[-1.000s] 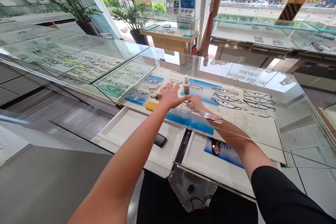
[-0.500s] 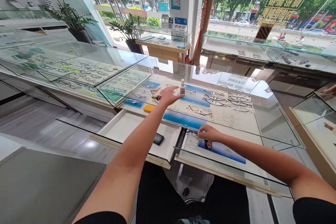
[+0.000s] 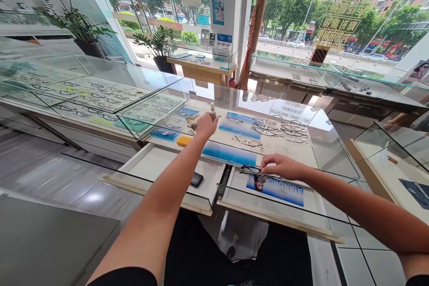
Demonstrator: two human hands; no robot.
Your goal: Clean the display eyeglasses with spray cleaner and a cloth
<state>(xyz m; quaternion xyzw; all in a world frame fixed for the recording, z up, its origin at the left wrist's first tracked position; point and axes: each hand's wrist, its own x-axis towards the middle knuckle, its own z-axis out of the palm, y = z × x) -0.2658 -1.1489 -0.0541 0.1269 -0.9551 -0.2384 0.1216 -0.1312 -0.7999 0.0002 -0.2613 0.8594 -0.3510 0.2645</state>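
My left hand (image 3: 205, 126) reaches far into the glass display case and closes round a small white spray bottle (image 3: 212, 109) that stands upright on the tray. A beige cloth (image 3: 193, 120) lies just left of it. My right hand (image 3: 283, 166) is nearer to me, over the lower white tray (image 3: 241, 192), and pinches a pair of dark-framed glasses (image 3: 250, 170) above a blue card (image 3: 278, 185). Another pair of glasses (image 3: 248, 141) lies on the upper tray between my hands.
Several rows of glasses (image 3: 284, 129) lie at the right of the upper tray. A yellow block (image 3: 184, 140) sits at its near left edge. A black phone (image 3: 196, 179) rests on the lower left tray. Glass case edges surround both arms.
My left hand has gone from open beside the spray bottle to closed round it. My right hand has drawn back to the lower tray and taken up a pair of dark-framed glasses.
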